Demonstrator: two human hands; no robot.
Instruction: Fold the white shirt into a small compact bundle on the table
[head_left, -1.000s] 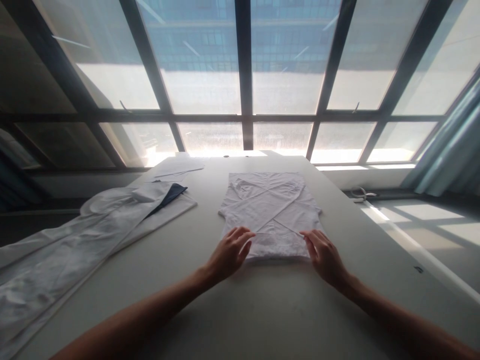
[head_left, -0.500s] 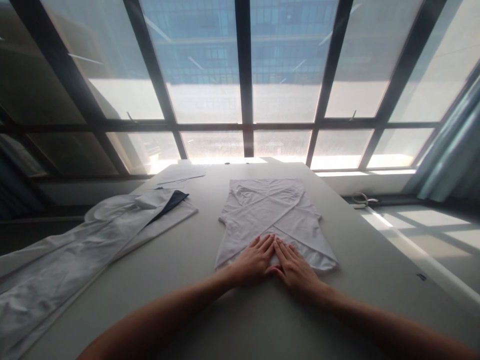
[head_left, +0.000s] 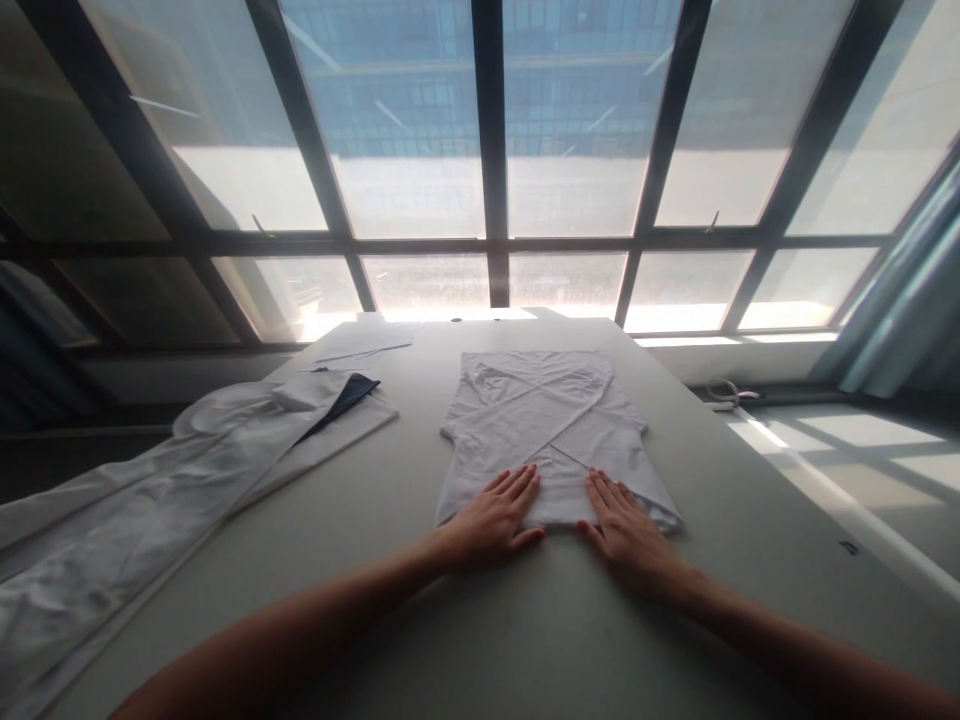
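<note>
Bare left hand (head_left: 491, 525) kinda blocks the flat white cloth garment (head_left: 536, 420), lower centre. Rumpled white fabric (head_left: 142, 525) runs off frame left.

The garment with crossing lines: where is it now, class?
In the head view, the garment lies flat on the table, right of the long white cloth, with the left hand and right hand over its near edge.
</note>
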